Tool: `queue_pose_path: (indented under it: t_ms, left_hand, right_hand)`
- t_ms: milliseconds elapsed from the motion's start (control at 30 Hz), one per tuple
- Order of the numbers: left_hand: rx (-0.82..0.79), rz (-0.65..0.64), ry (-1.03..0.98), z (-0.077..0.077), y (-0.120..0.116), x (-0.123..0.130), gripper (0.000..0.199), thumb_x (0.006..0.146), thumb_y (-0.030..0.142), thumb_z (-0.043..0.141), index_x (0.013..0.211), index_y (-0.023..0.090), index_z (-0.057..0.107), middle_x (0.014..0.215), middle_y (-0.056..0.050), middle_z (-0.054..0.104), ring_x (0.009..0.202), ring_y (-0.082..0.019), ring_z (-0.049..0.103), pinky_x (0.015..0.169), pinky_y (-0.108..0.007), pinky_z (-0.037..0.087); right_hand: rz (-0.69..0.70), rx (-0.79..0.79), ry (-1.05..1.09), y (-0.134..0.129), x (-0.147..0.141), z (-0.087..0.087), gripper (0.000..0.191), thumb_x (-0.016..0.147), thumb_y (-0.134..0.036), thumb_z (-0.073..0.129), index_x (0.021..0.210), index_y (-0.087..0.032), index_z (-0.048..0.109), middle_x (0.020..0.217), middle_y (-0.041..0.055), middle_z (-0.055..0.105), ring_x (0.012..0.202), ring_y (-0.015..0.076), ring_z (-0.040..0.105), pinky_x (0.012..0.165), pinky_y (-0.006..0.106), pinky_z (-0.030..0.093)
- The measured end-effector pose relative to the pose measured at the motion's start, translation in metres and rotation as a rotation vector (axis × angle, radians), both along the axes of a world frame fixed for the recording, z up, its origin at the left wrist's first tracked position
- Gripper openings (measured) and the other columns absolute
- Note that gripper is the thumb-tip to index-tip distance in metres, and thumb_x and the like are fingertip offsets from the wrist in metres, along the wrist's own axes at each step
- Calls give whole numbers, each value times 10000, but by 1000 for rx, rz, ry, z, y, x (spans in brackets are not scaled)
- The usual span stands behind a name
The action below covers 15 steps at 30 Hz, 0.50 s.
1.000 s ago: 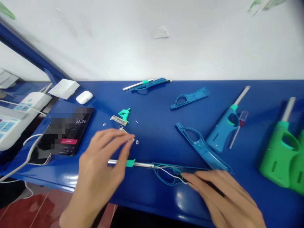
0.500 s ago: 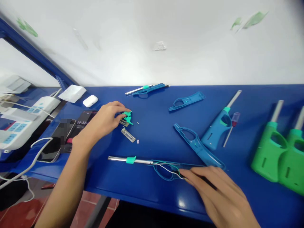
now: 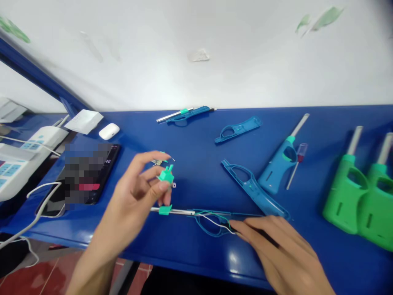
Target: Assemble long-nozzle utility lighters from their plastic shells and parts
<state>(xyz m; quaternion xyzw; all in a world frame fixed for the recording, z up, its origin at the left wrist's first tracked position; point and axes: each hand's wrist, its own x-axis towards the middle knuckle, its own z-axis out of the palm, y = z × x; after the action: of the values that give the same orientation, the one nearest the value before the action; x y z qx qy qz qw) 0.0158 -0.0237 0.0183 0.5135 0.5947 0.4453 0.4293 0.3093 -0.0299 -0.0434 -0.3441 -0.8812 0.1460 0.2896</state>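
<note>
Between the thumb and fingers of my left hand (image 3: 139, 190) is a small teal plastic part (image 3: 166, 175), raised over the table. My right hand (image 3: 276, 246) is closed on the right end of an opened blue lighter half (image 3: 211, 229) near the table's front edge, where a black piece shows under the fingers. A metal tube (image 3: 181, 212) with a teal collar (image 3: 165, 210) extends left from that half, and white and green wires run along it to my right fingertips. Small clear and teal parts (image 3: 157, 162) lie behind my left hand.
Blue shell halves (image 3: 254, 188) lie right of centre, beside an assembled blue lighter (image 3: 278, 170) and a screwdriver (image 3: 297, 164). Green lighters (image 3: 346, 192) stand out at far right. Another opened lighter (image 3: 190, 116) is by the wall. Phones (image 3: 106, 176), a white case (image 3: 109, 131) and a power strip (image 3: 43, 143) are left.
My left hand has come toward the front and right, lifting the teal part from among the small pieces. My right hand stays on the lighter half. The view has shifted slightly.
</note>
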Motion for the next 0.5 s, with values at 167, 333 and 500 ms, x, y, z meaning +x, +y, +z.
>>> queue_pose_path:
  t_ms: [167,333,500]
  left_hand:
    - [-213,145,-174,-17,-40,36,171,994,380,639,1138,293,611,729,40,614,590,-84,577,557,-170,445]
    - [-278,194,-168,-18,-50,59,130,1008,391,616,1019,264,642,904,13,734,592,-73,627,576,-165,498]
    - [-371,172,-193,-22,-50,67,161,980,403,648,989,242,637,996,-30,793,603,-115,686,628,-222,570]
  right_hand:
    - [6,-20,7,2,-1,4,440,919,25,448,1202,-193,705,1020,34,700,847,129,642,782,266,505]
    - [24,17,5,7,-2,7,390,951,20,438,1155,-173,708,965,30,737,816,127,673,772,247,518]
    - [24,30,-2,11,-3,13,340,1016,-74,404,1153,-166,702,940,41,749,802,136,694,771,254,518]
